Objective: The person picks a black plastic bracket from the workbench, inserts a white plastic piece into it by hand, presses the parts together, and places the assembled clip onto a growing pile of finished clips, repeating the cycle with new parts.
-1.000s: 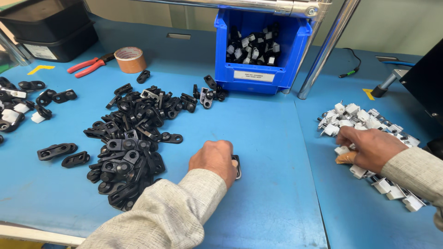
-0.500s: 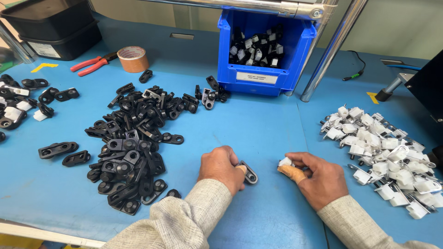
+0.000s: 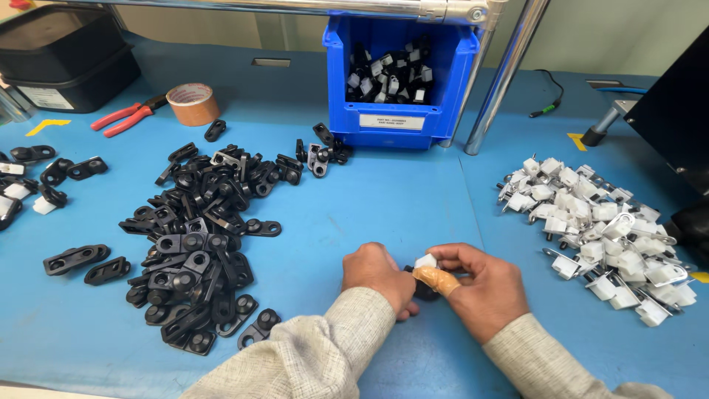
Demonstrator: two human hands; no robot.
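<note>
My left hand (image 3: 378,275) and my right hand (image 3: 484,284) meet at the front middle of the blue table (image 3: 399,207). The left hand grips a small black plastic bracket (image 3: 423,290), mostly hidden under the fingers. The right hand, with a tan bandage on one finger, pinches a small white clip (image 3: 425,261) right on top of that bracket. A big heap of black brackets (image 3: 199,236) lies to the left. A pile of white clips with metal tabs (image 3: 598,229) lies to the right.
A blue bin (image 3: 402,81) with assembled black-and-white parts stands at the back centre beside a slanted metal post (image 3: 502,81). Red pliers (image 3: 125,117) and a tape roll (image 3: 193,103) lie back left, near black trays (image 3: 66,59). Loose assembled pieces (image 3: 29,177) sit at the far left edge.
My right hand left the white pile with a clip and came in to the centre. My left hand moved slightly right with the black bracket, and both hands now touch.
</note>
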